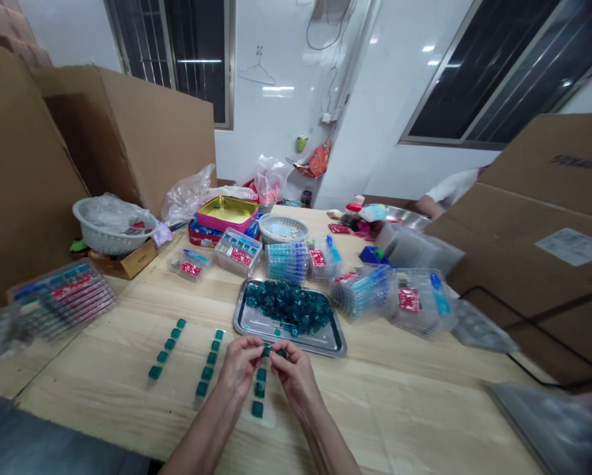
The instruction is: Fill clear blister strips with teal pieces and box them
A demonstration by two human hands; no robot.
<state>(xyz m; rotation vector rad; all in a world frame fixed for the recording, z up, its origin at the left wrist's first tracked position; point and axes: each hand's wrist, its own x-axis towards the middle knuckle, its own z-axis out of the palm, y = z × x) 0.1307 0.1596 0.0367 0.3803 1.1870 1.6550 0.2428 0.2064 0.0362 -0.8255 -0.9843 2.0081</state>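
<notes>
My left hand (239, 364) is closed in a pinch on a small teal block (266, 350) over the top of the nearest row. My right hand (294, 375) meets it from the other side, its thumb and fingers closed at the same spot, with more dark teal showing by its fingertips. Fingers partly cover what is held. Below the hands, teal blocks (257, 409) sit in a line on a clear strip. Two more rows of teal blocks (207, 373), (162, 357) lie to the left. Just beyond the hands, a metal tray (342, 344) carries a heap of loose teal pieces (290, 305).
Stacked clear plastic cases (417, 310) stand behind and right of the tray; another stack of cases (65, 297) lies far left. A white basket (115, 227), a pink tin (226, 214) and large cardboard boxes (528, 244) surround the table. Another person's arm (431, 206) shows at right.
</notes>
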